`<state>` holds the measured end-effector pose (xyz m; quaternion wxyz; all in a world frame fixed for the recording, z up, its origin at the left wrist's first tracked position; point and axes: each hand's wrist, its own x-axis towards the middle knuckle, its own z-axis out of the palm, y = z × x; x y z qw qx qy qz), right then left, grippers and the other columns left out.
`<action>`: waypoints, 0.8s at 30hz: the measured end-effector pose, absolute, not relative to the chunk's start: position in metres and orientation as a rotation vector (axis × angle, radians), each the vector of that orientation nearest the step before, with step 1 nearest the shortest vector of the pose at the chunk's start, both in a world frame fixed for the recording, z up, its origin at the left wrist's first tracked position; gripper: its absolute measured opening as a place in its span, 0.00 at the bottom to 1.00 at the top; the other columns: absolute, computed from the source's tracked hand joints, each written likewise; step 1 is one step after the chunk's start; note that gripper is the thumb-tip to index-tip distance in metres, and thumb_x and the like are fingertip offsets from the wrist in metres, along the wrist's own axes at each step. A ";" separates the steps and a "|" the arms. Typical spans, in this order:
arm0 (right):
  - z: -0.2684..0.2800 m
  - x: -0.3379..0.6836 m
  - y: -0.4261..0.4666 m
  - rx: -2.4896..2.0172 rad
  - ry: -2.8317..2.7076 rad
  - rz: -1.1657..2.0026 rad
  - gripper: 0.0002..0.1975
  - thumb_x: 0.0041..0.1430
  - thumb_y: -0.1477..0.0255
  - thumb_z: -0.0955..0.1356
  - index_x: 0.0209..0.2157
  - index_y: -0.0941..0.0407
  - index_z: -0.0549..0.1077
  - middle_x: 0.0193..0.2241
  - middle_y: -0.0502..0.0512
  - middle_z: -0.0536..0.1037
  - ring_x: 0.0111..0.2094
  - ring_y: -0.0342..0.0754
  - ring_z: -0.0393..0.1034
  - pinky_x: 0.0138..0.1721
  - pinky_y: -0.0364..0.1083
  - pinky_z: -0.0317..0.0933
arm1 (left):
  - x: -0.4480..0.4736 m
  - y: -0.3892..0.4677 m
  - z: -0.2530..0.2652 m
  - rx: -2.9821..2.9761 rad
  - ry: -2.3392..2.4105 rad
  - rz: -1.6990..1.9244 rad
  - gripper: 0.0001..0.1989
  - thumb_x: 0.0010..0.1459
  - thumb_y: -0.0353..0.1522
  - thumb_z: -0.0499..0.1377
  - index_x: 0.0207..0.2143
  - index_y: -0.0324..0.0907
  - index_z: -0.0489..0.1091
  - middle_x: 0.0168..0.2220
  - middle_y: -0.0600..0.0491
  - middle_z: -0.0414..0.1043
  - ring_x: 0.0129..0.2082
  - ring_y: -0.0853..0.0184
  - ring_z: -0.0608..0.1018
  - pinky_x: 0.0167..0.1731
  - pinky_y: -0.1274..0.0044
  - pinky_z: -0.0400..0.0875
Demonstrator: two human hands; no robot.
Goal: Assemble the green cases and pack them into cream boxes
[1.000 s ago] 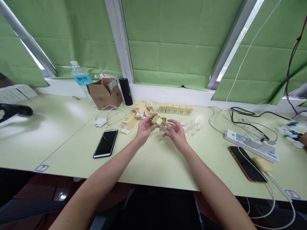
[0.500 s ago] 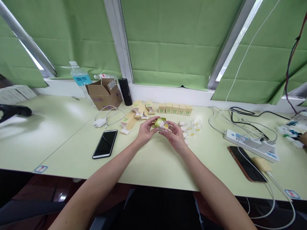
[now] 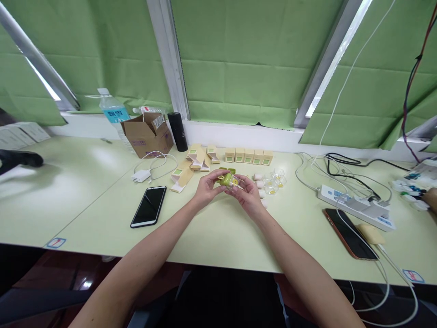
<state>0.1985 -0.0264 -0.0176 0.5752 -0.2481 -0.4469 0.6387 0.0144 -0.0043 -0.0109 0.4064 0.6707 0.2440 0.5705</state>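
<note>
Head view: both forearms reach in over the near edge of a pale cream-green, smooth worktop (image 3: pixel 221 237).
Left hand (image 3: pixel 205 189): grip closed on a small olive-green, rounded, glossy piece (image 3: pixel 225 179), raised above the middle of the worktop.
Right hand (image 3: pixel 248 193): grip closed, fingertips on a small clear plastic cup (image 3: pixel 235 181) that meets the olive-green piece at its right end; whether the two are fully seated cannot be told.
Beyond the fingers: further olive-green plastic parts (image 3: pixel 232 170), partly hidden.
Right of the right hand: small white rounded plugs (image 3: pixel 258 184) in a line; just beside them, a cluster of clear plastic cups with yellow spots (image 3: pixel 274 182).
Toward the far edge: a row of five upright pale-yellow cardboard boxes with green squares (image 3: pixel 249 156); to their left, opened pale-yellow cartons (image 3: pixel 198 159).
Far edge, left of centre: a black cylindrical flask (image 3: pixel 178 132), upright beside an open brown cardboard box (image 3: pixel 146 139).
Left part: a black-screened phone with a white border (image 3: pixel 149 207), near a white charger with a looped cable (image 3: pixel 141 176).
Toward the right edge: a long white power strip (image 3: pixel 329 194), above a brown-edged dark phone (image 3: pixel 348 232).
</note>
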 end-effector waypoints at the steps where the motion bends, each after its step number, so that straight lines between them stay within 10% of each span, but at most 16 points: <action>1: -0.018 0.198 -0.027 -0.582 -1.043 1.498 0.28 0.44 0.62 0.84 0.47 0.49 0.78 0.47 0.52 0.82 0.43 0.51 0.80 0.51 0.58 0.79 | 0.015 -0.005 -0.011 1.694 0.613 1.438 0.24 0.55 0.39 0.73 0.54 0.44 0.79 0.57 0.42 0.77 0.59 0.52 0.77 0.54 0.67 0.72; 16: -0.014 0.200 -0.028 -0.574 -1.041 1.418 0.34 0.46 0.61 0.83 0.51 0.44 0.68 0.48 0.50 0.78 0.45 0.54 0.82 0.59 0.63 0.71 | 0.024 -0.012 -0.017 1.905 0.928 1.520 0.20 0.61 0.36 0.66 0.55 0.45 0.70 0.56 0.44 0.76 0.54 0.57 0.77 0.52 0.65 0.74; 24: -0.022 0.199 -0.022 -0.842 -1.207 1.107 0.34 0.45 0.59 0.82 0.50 0.47 0.67 0.43 0.51 0.76 0.40 0.49 0.75 0.38 0.47 0.74 | 0.032 -0.017 -0.020 1.938 0.932 1.382 0.19 0.65 0.42 0.64 0.56 0.46 0.68 0.55 0.45 0.74 0.51 0.60 0.78 0.51 0.68 0.75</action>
